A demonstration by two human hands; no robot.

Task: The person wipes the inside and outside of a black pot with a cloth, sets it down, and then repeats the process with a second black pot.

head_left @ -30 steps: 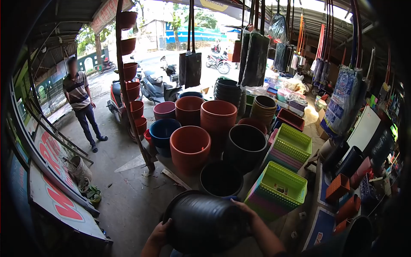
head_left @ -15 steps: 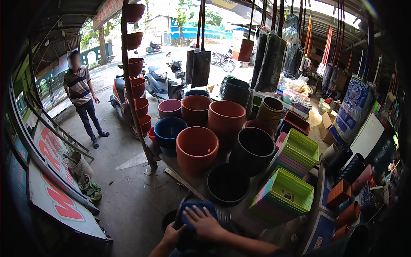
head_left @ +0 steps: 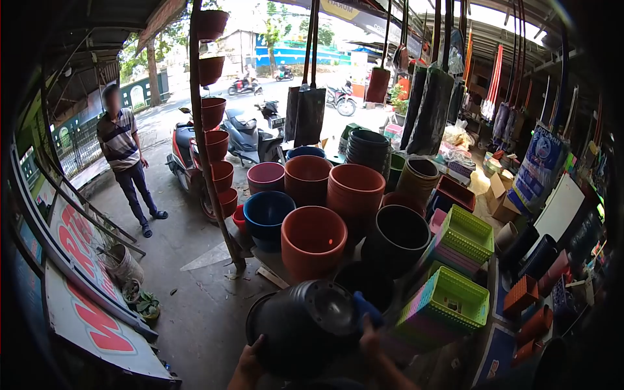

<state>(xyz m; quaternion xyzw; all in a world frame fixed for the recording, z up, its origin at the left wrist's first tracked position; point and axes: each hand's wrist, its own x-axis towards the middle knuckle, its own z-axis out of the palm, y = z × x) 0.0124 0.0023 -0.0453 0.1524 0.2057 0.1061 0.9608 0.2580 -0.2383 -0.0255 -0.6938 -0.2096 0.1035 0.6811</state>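
A large black plastic pot (head_left: 296, 331) is tipped on its side low in front of me, its base facing up and to the right. My left hand (head_left: 250, 359) grips its lower left side, the thumb lying on the wall and the other fingers hidden. At the pot's right end, my right hand (head_left: 372, 338) holds a blue cloth (head_left: 366, 308) against the edge near the base. Just beyond stands another black pot (head_left: 365, 281), partly covered by the one I hold. A terracotta-coloured pot (head_left: 314, 239) is behind them.
More pots stand close ahead, including a blue pot (head_left: 268, 214) and a tall black pot (head_left: 398, 234). Green baskets (head_left: 455, 296) are stacked at right. A post (head_left: 207, 149) carries small hanging pots. A person (head_left: 123, 146) stands at left, near parked motorbikes (head_left: 244, 140).
The black pot has turned and come up into fuller view, showing its base. My right hand has gone from lying flat over the cloth to the pot's right end. The view has shifted slightly.
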